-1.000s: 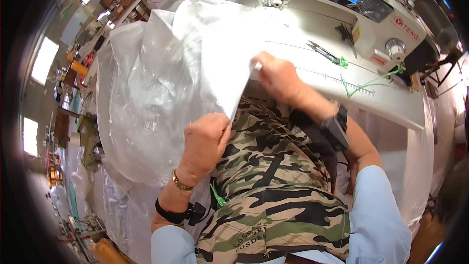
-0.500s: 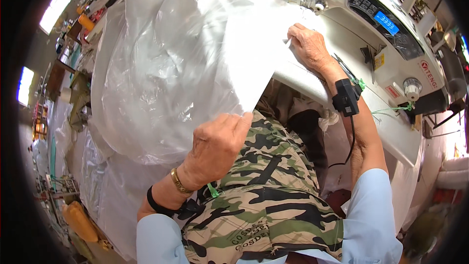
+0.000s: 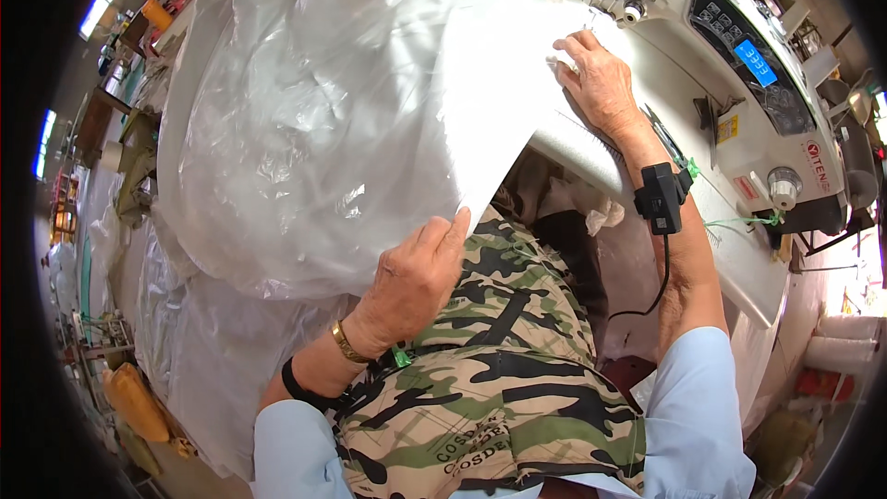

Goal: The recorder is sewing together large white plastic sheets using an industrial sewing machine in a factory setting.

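Right, left hand (image 3: 411, 282) pinches the near corner of the clear plastic sheet (image 3: 342, 120), fingers closed on the edge, holding it above the lap. Right hand (image 3: 601, 83) lies spread and flat, palm down, pressing the sheet's far edge onto the white worktop (image 3: 730, 259) just beside the needle area of the sewing machine (image 3: 739, 83). Sheet billows up and leftward between both hands, crumpled in the middle, more plastic hanging down at the person's left. Black wrist device (image 3: 661, 196) on the right forearm, cable trailing. Camouflage apron (image 3: 499, 388) below. To do this well, I'd judge: keep the edge taut and straight between the hands, flatten wrinkles by the needle, right fingers clear of it.
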A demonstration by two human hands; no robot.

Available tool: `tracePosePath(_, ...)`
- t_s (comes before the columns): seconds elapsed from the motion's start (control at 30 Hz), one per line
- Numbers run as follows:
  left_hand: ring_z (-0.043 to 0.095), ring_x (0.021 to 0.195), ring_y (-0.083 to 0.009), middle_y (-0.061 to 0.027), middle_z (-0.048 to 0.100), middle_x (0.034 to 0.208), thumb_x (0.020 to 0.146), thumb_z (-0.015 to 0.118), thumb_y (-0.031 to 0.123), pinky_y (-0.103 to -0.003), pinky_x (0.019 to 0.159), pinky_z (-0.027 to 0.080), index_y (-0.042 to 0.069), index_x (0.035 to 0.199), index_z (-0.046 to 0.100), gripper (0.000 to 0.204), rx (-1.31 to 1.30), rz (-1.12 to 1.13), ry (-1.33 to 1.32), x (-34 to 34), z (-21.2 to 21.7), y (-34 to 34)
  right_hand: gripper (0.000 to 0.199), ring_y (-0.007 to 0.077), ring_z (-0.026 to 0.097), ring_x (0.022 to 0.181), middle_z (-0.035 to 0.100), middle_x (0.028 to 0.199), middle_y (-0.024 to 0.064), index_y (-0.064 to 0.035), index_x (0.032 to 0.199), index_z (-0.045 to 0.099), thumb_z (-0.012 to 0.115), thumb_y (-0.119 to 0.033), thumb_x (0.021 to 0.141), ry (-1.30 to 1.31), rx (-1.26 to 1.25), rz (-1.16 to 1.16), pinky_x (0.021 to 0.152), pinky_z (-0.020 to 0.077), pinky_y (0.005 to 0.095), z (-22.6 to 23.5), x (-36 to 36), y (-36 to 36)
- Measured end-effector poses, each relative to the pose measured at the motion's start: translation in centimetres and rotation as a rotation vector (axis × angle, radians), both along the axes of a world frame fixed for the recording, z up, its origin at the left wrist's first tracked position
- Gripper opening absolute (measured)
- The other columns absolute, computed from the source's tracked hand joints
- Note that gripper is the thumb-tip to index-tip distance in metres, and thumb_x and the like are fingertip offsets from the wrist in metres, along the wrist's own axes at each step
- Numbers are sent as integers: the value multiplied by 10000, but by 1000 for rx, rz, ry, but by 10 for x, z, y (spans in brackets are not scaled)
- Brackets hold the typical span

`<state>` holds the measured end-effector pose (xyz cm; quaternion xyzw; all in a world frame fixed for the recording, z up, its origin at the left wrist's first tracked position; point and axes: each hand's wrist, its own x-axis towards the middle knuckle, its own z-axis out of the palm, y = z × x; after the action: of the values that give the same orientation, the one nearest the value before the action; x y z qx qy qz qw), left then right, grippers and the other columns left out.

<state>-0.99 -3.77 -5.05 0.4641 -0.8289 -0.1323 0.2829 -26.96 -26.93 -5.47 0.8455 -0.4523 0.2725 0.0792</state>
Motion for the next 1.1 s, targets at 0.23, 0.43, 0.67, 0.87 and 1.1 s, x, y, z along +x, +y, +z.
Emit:
tracePosePath(0.23, 569, 634, -305, -124, 525, 798, 835, 661, 20, -384, 562, 455, -23, 1168, 631, 336, -25, -44, -19, -15, -25, -17, 212, 350, 591, 1015, 667, 1034, 145, -38, 1013, 650, 638, -206, 884, 74, 53, -140, 959, 419, 460, -4, 3, 13)
tracePosePath(0.43, 560, 609, -304, -129, 503, 773, 810, 655, -2, -389, 546, 447, -10, 1153, 633, 343, -94, -128, -91, -18, -23, -46, 447, 401, 448, 1328, 548, 1343, 275, 49, 1214, 577, 521, -324, 974, 78, 235, -153, 1111, 311, 474, -5, -1, 19)
tracePosePath(0.67, 585, 637, -341, -143, 543, 799, 810, 647, 5, -408, 556, 455, 10, 1122, 631, 313, -105, -135, -124, -39, -12, -103, 740, 425, 337, 1403, 404, 1455, 323, 89, 1385, 429, 520, -509, 960, 39, 313, -94, 1148, 251, 498, -10, -4, 18)
tracePosePath(0.87, 598, 660, -358, -138, 573, 772, 815, 621, 25, -440, 582, 474, 37, 931, 605, 118, -190, -125, -225, -65, -1, -157, 706, 408, 346, 1404, 419, 1451, 311, 97, 1380, 430, 529, -463, 963, -5, 308, -65, 1152, 251, 479, -11, -5, 18)
tracePosePath(1.1, 609, 704, -399, -185, 613, 728, 816, 599, 42, -466, 641, 496, -5, 732, 577, 99, -199, -100, -195, -104, 2, -219, 382, 388, 474, 1297, 551, 1346, 268, 47, 1243, 570, 494, -205, 966, -84, 304, -74, 1097, 313, 468, -4, -8, 12)
